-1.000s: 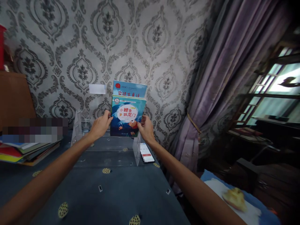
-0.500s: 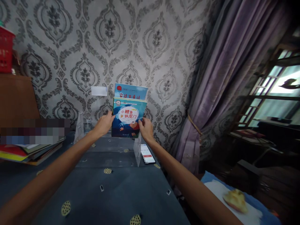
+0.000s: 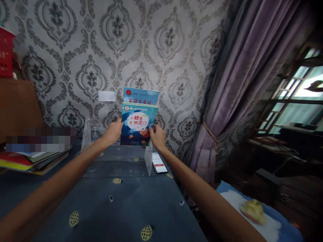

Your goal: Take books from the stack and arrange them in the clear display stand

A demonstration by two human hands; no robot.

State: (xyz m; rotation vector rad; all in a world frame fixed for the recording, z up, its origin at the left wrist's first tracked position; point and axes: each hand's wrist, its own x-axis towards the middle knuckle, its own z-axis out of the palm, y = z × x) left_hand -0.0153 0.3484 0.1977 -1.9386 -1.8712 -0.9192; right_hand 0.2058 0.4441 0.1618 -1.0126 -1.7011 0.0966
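A dark blue picture book (image 3: 136, 134) with a white oval title patch stands upright, facing me. My left hand (image 3: 114, 130) grips its left edge and my right hand (image 3: 157, 136) its right edge, thumbs on the cover. Right behind it a light blue book (image 3: 145, 95) with red lettering sticks up higher; its lower part is hidden. Both are at the right end of a clear plastic book rack (image 3: 113, 166) on the table. Whether the front book's bottom touches the rack, I cannot tell.
A phone (image 3: 160, 164) lies just right of the rack. Several books and papers (image 3: 50, 160) are piled at left, near a brown box (image 3: 19, 111) with a red basket (image 3: 6, 52). Patterned wallpaper rises behind; a purple curtain (image 3: 214, 111) hangs right. A yellowish food piece (image 3: 253, 211) lies lower right.
Hands and books keep almost the same place against the rack. The whole view has shifted very slightly.
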